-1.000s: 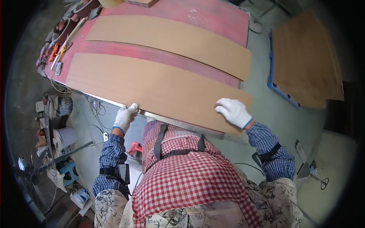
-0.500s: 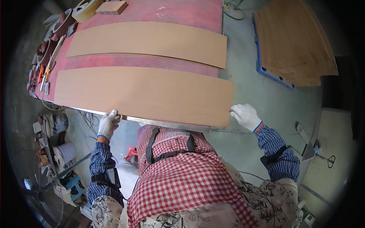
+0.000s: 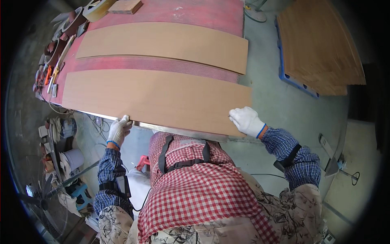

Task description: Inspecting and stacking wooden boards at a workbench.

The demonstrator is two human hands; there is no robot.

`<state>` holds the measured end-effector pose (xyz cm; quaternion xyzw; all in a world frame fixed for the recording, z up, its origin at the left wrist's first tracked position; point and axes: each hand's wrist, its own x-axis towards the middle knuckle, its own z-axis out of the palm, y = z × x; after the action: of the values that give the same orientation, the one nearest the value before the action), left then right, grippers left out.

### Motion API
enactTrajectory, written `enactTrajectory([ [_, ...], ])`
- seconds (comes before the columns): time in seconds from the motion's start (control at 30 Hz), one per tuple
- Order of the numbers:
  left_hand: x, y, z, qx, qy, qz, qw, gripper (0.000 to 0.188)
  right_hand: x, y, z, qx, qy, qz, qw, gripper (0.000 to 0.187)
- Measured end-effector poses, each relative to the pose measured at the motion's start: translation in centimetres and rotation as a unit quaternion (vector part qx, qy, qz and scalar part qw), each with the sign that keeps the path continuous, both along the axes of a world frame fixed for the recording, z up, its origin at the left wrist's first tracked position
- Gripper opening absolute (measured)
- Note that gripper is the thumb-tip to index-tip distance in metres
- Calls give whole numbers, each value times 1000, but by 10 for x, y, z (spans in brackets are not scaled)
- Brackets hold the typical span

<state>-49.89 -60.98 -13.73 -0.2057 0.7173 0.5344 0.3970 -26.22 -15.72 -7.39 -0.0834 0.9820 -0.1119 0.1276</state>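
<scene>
A long tan board (image 3: 158, 97) lies along the near side of the red table, its right end reaching past the tabletop. My left hand (image 3: 120, 127), in a white knit glove, grips this board's near edge left of the middle. My right hand (image 3: 246, 120), gloved the same way, is over the board's right end near the front corner. Its fingers are curled; whatever they may hold is hidden beneath them. Behind lies a second tan board (image 3: 162, 42), parallel to the first, with a strip of red mesh surface between the two.
Tape rolls (image 3: 98, 9), a wooden block (image 3: 125, 6), and orange-handled tools (image 3: 49, 74) sit along the red table's (image 3: 195, 12) left and far sides. A stack of brown sheets (image 3: 319, 44) rests on a blue pallet (image 3: 298, 84) at right. A fan (image 3: 42, 203) stands lower left.
My right hand has moved left from beside the board's right end to over it. The small brown thing at its fingertips no longer shows. My left hand keeps its grip on the edge.
</scene>
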Motion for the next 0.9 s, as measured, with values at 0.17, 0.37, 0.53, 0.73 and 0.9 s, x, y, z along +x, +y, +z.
enactTrajectory([
  [0.17, 0, -1, -5, -11, 5, -18, 1000, 42, -34, -36, -10, 26, 16, 17, 999, 15],
  [0.37, -1, 0, -5, -22, 13, -39, 999, 41, -77, -75, -22, 8, 25, 39, 999, 15],
  [0.53, -2, 2, -2, -27, 9, -97, 995, 46, -115, -110, -25, -11, 17, 49, 999, 16],
  [0.73, 4, 11, 12, 21, 63, -69, 995, 51, -178, -169, -29, -23, 10, 49, 998, 18],
  [0.9, 10, 17, 14, 47, 70, -96, 992, 55, -222, -211, -24, -32, 17, 65, 997, 18],
])
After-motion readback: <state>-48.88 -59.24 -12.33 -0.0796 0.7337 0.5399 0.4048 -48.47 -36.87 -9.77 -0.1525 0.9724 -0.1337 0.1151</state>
